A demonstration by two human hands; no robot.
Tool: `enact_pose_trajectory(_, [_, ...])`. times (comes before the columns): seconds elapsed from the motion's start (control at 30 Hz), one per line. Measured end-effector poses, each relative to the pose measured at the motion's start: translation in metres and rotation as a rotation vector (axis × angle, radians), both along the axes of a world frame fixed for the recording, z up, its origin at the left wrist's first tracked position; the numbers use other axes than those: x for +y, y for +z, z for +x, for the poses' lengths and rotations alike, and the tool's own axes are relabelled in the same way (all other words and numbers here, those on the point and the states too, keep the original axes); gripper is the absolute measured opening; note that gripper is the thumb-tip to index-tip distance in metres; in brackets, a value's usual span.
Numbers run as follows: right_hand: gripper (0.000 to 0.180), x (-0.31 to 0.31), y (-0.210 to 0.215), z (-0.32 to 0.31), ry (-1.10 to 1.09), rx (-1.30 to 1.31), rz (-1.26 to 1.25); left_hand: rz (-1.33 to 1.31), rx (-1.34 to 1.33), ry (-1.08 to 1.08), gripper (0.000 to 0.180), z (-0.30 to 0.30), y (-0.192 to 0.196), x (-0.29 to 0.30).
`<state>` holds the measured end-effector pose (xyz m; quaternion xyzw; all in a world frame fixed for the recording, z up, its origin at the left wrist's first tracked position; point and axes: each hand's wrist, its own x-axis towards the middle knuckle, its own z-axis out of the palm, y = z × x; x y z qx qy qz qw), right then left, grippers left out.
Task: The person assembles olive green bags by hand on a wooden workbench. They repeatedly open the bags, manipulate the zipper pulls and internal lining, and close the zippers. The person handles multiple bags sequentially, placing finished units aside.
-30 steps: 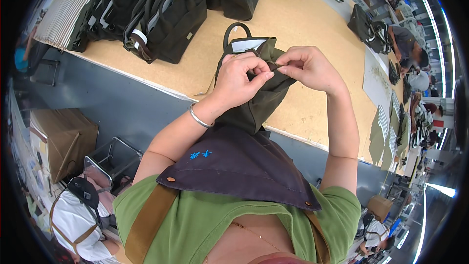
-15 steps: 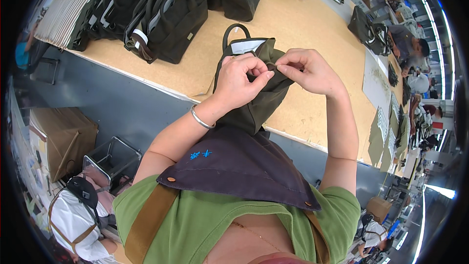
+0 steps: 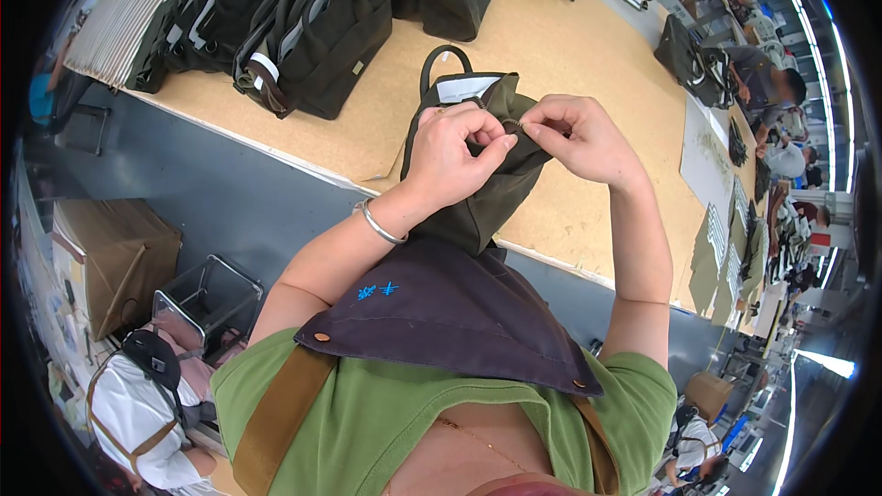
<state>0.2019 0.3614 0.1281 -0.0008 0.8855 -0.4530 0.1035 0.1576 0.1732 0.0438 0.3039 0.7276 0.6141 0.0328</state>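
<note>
The left hand [image 3: 450, 152] and the right hand [image 3: 579, 138] meet at the top edge of a dark olive bag [image 3: 478, 184], which stands at the near edge of the tabletop [image 3: 570, 46], partly hanging over it toward the person. The fingers of both hands are pressed together, pinching a small part at the bag's opening; this part is almost fully hidden between the fingertips, so I cannot tell what it is. The lower part of the bag is covered by the dark apron [image 3: 441, 312]. A white label [image 3: 467, 87] shows inside the opening, under the curved handle [image 3: 441, 60]. A silver bracelet [image 3: 378, 223] sits on the left wrist.

Far back on the tabletop, a row of similar dark bags [image 3: 303, 18] is cut by the picture's rim. People at the right edge are small and unclear.

Compared with one second ago, the hands and the bag stay nearly in the same place; the pinch has not changed visibly.
</note>
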Motion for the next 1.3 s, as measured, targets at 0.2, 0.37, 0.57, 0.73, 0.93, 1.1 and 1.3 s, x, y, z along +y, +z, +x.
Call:
enact_pose_trajectory(0.2, [0.011, -0.004, 0.003, 0.0, -0.037, -0.068, -0.016, 0.065, 0.153, 0.039, 0.016, 0.001, -0.001, 0.003])
enact_pose_trajectory(0.37, [0.013, 0.002, -0.003, -0.002, -0.056, -0.073, -0.052, 0.009, 0.07, 0.013, 0.016, 0.002, 0.0, 0.003])
enact_pose_trajectory(0.57, [0.014, -0.005, 0.01, -0.003, -0.035, -0.172, 0.016, -0.036, 0.108, -0.026, 0.014, -0.001, 0.003, -0.002])
enact_pose_trajectory(0.73, [0.011, 0.004, -0.002, -0.005, -0.074, -0.19, -0.103, 0.07, -0.106, -0.243, 0.008, -0.018, 0.007, -0.012])
enact_pose_trajectory(0.93, [0.01, 0.0, 0.002, -0.008, -0.067, -0.198, -0.048, -0.052, -0.254, -0.341, 0.018, -0.029, 0.015, -0.015])
enact_pose_trajectory(1.1, [0.01, 0.002, 0.0, -0.009, -0.066, -0.193, -0.03, 0.231, -0.306, -0.329, 0.02, -0.029, 0.007, -0.002])
enact_pose_trajectory(1.3, [0.01, 0.002, 0.0, -0.008, -0.058, -0.192, -0.051, 0.123, -0.218, -0.21, 0.017, -0.026, 0.001, -0.009])
